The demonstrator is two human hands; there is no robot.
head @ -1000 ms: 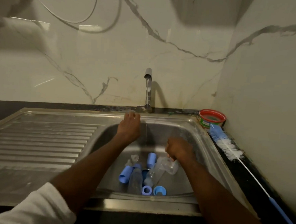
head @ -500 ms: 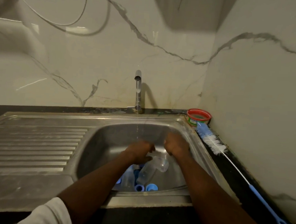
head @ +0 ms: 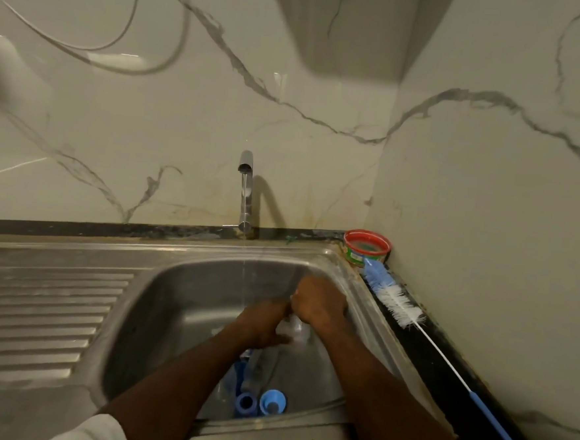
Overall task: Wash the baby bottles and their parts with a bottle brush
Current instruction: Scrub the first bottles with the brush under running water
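Over the steel sink basin (head: pixel 180 301) both my hands meet on one clear bottle part (head: pixel 291 330), blurred and half hidden. My right hand (head: pixel 320 302) grips its upper end from above. My left hand (head: pixel 264 324) holds it from the left and below. A thin stream of water runs from the tap (head: pixel 246 189) just left of my hands. Under my left forearm lie a clear bottle (head: pixel 258 365) and two blue rings (head: pixel 272 402) near the basin's front wall. The bottle brush (head: pixel 393 297), with blue and white bristles and a blue handle, lies on the dark counter to the right.
A red-rimmed tub (head: pixel 367 247) stands in the back right corner, touching the brush tip. A ribbed steel draining board (head: pixel 42 305) stretches to the left of the basin. Marble walls close the back and right side.
My left hand left the tap area and came down to join my right hand on the clear part. Water now runs from the tap. The view shifted right.
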